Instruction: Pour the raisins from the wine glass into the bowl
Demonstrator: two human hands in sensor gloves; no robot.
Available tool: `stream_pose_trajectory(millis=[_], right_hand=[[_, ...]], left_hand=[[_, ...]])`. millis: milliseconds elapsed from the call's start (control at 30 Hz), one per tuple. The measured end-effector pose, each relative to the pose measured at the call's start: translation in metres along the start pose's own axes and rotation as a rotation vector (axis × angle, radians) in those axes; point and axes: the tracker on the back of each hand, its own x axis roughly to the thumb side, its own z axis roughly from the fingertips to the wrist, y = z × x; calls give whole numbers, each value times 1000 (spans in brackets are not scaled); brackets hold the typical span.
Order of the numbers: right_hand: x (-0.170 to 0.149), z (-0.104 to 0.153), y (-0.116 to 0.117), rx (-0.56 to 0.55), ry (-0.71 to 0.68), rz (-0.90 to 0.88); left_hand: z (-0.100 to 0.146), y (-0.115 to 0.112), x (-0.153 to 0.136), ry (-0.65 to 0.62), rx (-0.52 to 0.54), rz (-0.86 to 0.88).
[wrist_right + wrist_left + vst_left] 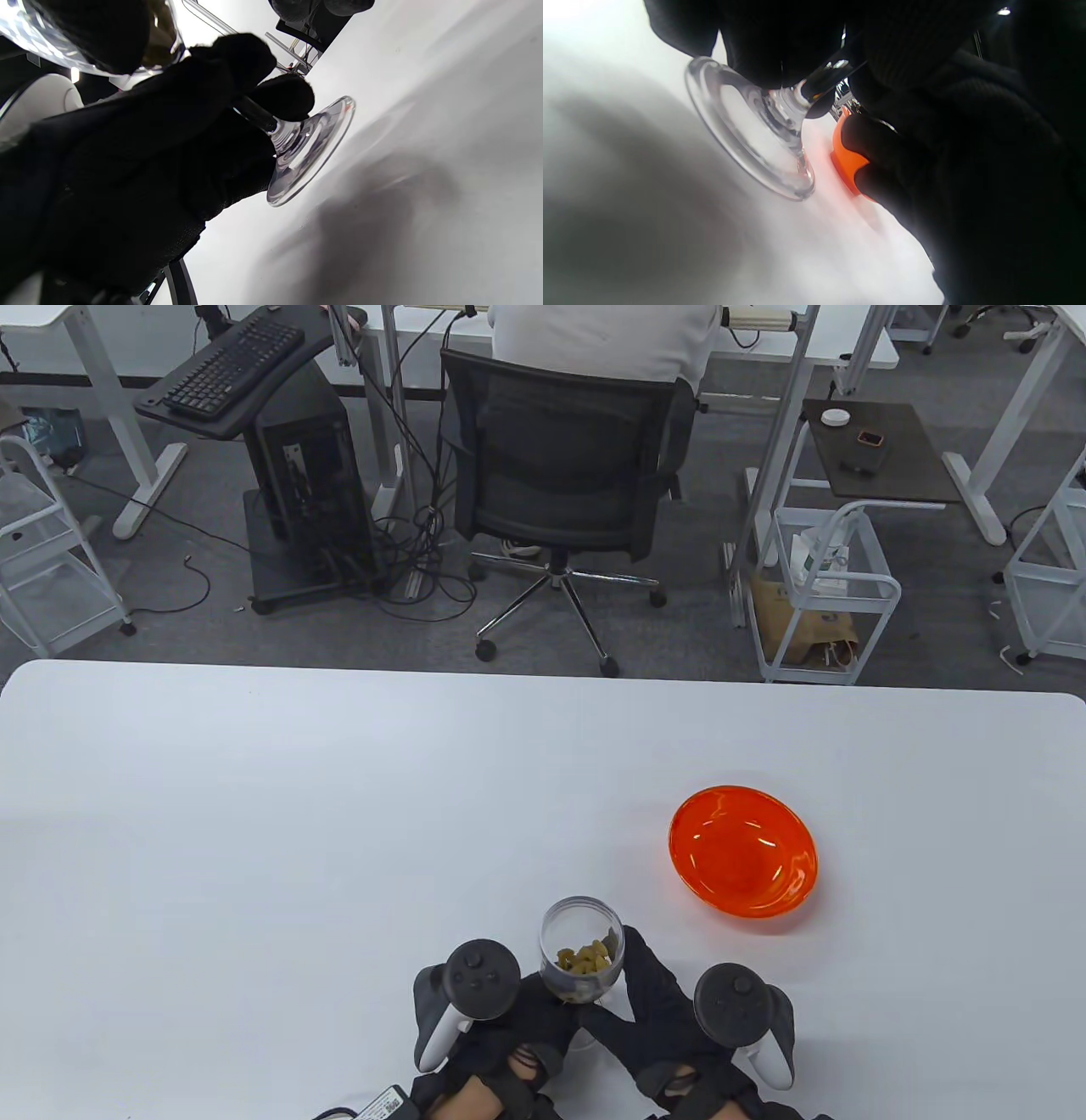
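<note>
A clear wine glass (581, 950) with yellowish raisins (585, 959) in it stands upright near the table's front edge, between my two hands. My right hand (632, 984) grips its stem, with one finger up along the cup. In the right wrist view its fingers (237, 84) close on the stem just above the round foot (309, 144). My left hand (526, 1010) holds the stem from the other side, its fingers (763, 46) above the foot (746, 131). I cannot tell if the foot touches the table. The orange bowl (742, 861) is empty, to the far right of the glass.
The white table (297, 831) stretches wide to the left and back. Beyond its far edge are an office chair (564, 475), a white cart (827, 594) and desks. A cable plug (386, 1103) lies at the front edge by my left wrist.
</note>
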Motion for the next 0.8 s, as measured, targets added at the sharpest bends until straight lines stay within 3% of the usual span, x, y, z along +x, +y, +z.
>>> stream_pose_trajectory(millis=[800], right_hand=[[5,5,3,-28,-3,-198]], left_hand=[[3,-10,12,-103,-13,-88]])
